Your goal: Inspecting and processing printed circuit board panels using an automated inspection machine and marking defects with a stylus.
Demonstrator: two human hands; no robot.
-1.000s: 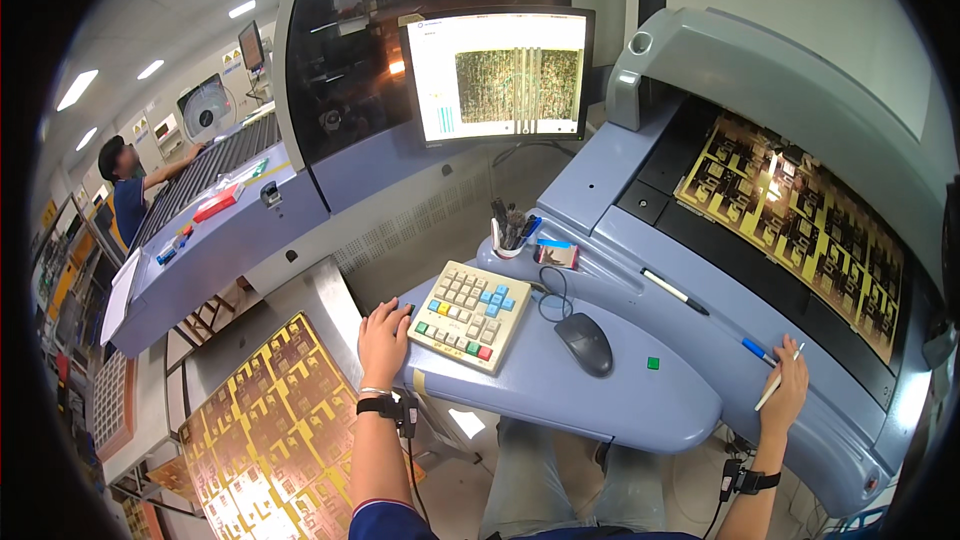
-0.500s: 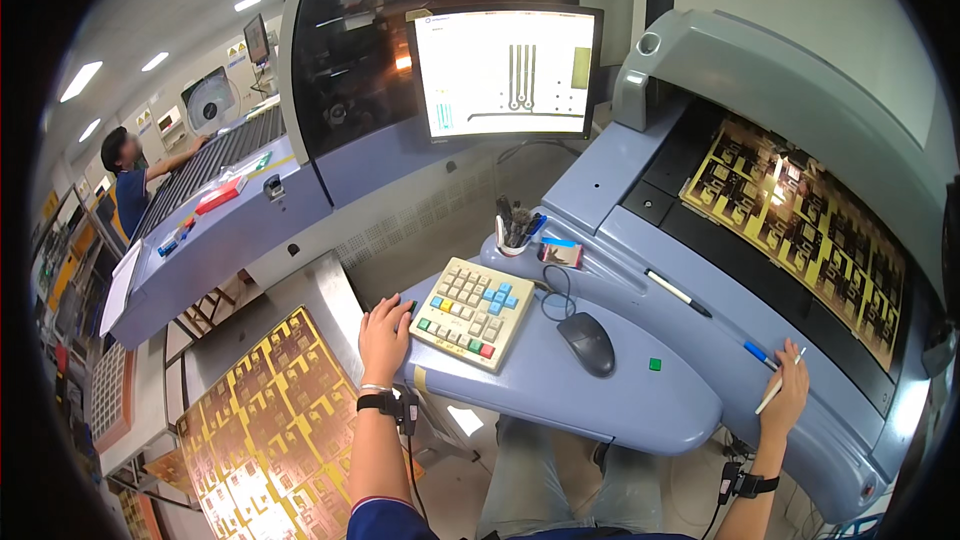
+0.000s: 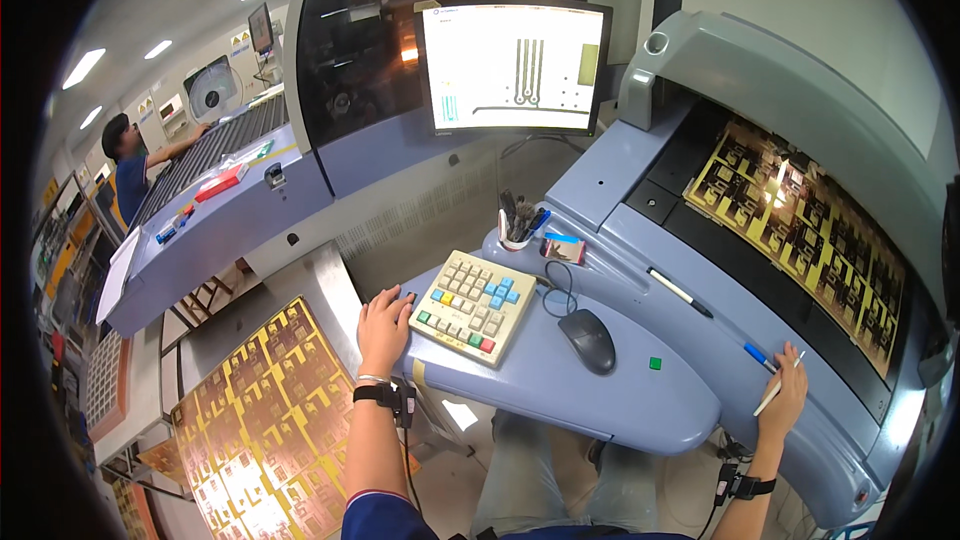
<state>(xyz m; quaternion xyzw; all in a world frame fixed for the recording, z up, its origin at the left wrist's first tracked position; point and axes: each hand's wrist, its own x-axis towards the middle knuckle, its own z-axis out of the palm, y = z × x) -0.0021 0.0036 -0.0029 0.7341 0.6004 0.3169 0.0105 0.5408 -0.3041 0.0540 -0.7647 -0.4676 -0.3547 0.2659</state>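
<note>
At lower right, the right hand (image 3: 784,398) pinches a white stick (image 3: 765,403), likely for control; left hand (image 3: 384,330) (beside the keypad (image 3: 472,306)): grip unclear.

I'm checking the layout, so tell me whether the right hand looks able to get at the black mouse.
Probably yes: just a small green square seems to lie on the blue shelf between the right hand and the black mouse, though that hand's grip is taken by a slim white tool.
</note>
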